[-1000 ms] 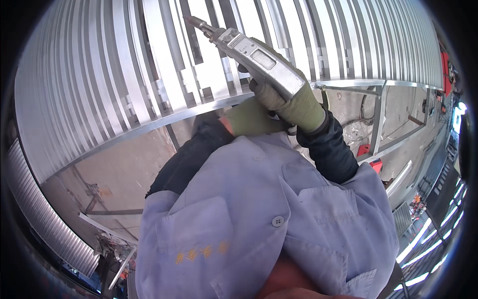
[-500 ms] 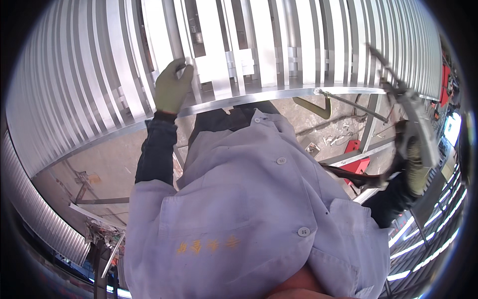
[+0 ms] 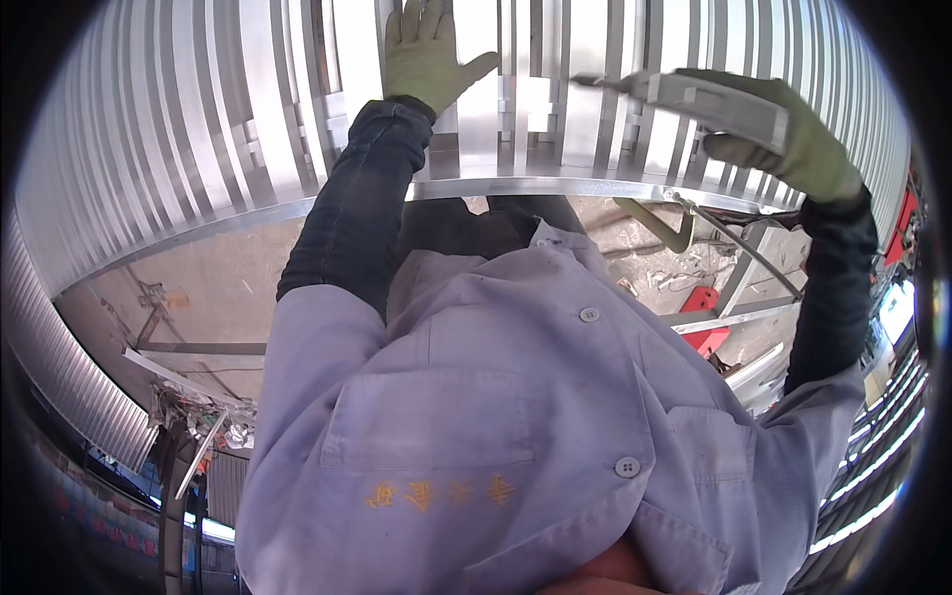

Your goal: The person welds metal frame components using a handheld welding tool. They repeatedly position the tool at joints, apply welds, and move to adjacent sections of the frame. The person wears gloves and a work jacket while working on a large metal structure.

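My left hand [image 3: 428, 61], in a yellow-green glove, lies flat over the bright metal strips [image 3: 476, 124] with its thumb stretched out to the side. Its fingers are apart, with nothing in them. At the right, my gloved right hand [image 3: 808, 149] is wrapped round a light grey hand tool [image 3: 714, 104]. The tool has a boxy body and a thin dark tip, which points left over the strips. I cannot tell whether the tip touches them. Its exact kind is not clear.
A curved metal rail [image 3: 516, 188] runs along the near edge of the strips. Below it are a bent green bar [image 3: 674, 236], a thin rod [image 3: 744, 246] and a red metal part [image 3: 702, 309]. Scraps lie on the concrete floor [image 3: 228, 263].
My left hand has moved forward and right over the strips, its fingers spreading. My right hand has swung up and inward with the grey tool, whose tip has turned left.
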A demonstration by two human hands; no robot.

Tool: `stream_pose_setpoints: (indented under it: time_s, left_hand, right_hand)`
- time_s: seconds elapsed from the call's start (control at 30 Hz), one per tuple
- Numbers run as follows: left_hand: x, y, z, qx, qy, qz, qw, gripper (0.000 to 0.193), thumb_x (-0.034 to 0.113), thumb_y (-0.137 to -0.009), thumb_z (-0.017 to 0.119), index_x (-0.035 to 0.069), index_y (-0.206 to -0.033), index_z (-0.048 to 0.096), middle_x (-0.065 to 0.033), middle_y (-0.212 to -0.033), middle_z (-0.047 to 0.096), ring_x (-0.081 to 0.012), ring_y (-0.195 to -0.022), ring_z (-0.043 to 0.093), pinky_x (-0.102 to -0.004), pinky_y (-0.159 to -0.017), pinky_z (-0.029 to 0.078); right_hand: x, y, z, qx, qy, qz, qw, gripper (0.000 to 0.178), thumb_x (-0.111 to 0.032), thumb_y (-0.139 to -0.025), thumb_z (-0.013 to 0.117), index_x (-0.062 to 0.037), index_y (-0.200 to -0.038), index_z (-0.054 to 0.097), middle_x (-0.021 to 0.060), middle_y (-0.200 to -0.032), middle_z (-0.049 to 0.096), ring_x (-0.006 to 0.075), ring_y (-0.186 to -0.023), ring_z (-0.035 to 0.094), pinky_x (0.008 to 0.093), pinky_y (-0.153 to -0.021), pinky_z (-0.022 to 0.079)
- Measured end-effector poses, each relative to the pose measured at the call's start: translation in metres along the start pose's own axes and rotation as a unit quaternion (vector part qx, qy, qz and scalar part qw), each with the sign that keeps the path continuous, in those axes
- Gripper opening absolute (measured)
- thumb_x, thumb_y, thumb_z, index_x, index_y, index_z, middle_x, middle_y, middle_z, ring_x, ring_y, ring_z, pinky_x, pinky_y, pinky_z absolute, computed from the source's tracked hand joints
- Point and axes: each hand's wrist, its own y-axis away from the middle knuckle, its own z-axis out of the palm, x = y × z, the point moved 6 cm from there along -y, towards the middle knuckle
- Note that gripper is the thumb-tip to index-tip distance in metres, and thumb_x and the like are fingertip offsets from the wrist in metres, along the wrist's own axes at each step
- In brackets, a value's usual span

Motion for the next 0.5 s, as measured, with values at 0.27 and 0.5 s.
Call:
stream_pose_setpoints:
  time_s: [0.27,0.5]
  left_hand:
    - [0.006,0.003,0.009,-0.035,-0.053,0.044,0.997,0.103,0.073,-0.105,0.063,-0.016,-0.157,0.058,-0.0289,-0.177,0.044,-0.0484,-0.170,0.030,-0.0580,-0.142,0.016]
    - [-0.004,0.017,0.027,0.043,-0.145,0.101,0.983,0.091,0.076,-0.111,0.049,-0.006,-0.142,0.074,-0.0161,-0.162,0.064,-0.0416,-0.163,0.043,-0.0609,-0.138,0.024]
  right_hand:
    - [-0.001,-0.068,0.074,-0.041,-0.117,0.099,0.987,0.059,-0.042,-0.099,0.093,0.0005,-0.137,0.075,0.0133,-0.116,0.084,0.0223,-0.106,0.082,0.0358,-0.094,0.067]
    - [-0.012,-0.085,0.085,-0.051,-0.081,0.162,0.982,0.072,-0.051,-0.089,0.100,-0.0005,-0.135,0.076,0.0145,-0.118,0.084,0.0248,-0.104,0.081,0.0387,-0.094,0.065]
